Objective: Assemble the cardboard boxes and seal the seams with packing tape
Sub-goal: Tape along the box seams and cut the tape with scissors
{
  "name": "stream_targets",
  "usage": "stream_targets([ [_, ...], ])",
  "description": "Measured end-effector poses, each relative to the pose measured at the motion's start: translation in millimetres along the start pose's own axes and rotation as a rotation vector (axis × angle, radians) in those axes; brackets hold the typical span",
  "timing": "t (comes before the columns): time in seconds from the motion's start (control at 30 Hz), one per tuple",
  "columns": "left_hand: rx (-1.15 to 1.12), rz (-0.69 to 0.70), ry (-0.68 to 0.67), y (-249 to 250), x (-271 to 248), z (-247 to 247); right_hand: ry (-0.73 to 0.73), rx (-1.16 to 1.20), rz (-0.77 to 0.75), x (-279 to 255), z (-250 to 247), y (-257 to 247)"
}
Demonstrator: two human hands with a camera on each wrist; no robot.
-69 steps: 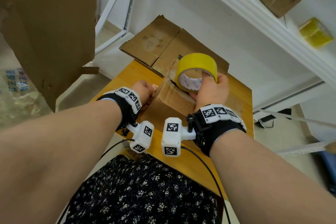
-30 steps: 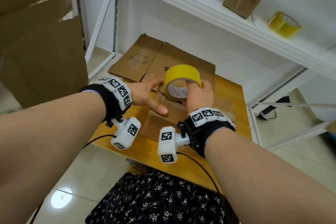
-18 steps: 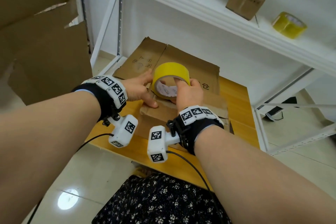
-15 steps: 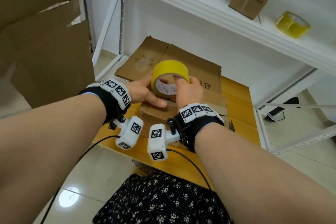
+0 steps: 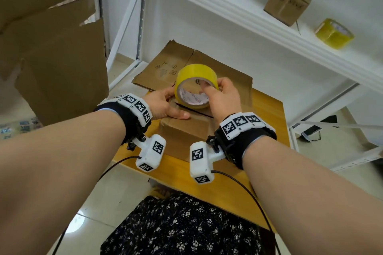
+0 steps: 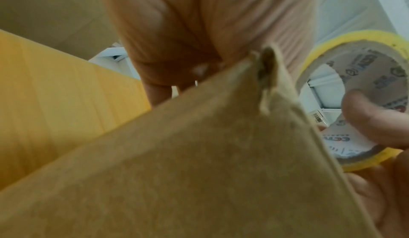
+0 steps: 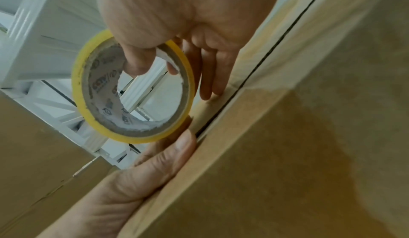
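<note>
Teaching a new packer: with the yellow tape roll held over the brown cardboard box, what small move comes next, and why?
Probably draw the yellow tape roll along the open centre seam, since the right hand grips it above the brown cardboard box while the left hand presses the flap.

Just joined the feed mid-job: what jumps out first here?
The yellow tape roll, gripped by the right hand with its thumb through the core, above the cardboard box on the wooden table. The left hand rests on the box's top flaps beside the dark open seam.

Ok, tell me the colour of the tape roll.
Yellow, on a printed cardboard core; the tape roll shows best in the head view.
</note>
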State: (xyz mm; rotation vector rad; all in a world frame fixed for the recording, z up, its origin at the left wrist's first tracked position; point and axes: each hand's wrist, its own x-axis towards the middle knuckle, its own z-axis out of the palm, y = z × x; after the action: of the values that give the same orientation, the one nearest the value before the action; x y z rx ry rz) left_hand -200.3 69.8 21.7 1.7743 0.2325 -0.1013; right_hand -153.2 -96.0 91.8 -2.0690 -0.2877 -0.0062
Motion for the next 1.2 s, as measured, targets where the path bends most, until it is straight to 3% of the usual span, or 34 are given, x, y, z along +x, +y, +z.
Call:
stream_targets([
  [0.83, 0.163, 0.036, -0.013, 10.2, -12.9, 2.0, 0.113, 0.028, 0.057, 0.1, -25.8, 22.4],
  [1.2, 0.162, 0.038, 0.000, 12.0, -15.0, 4.0, 0.083, 0.001, 0.113, -3.0, -36.2, 29.0],
])
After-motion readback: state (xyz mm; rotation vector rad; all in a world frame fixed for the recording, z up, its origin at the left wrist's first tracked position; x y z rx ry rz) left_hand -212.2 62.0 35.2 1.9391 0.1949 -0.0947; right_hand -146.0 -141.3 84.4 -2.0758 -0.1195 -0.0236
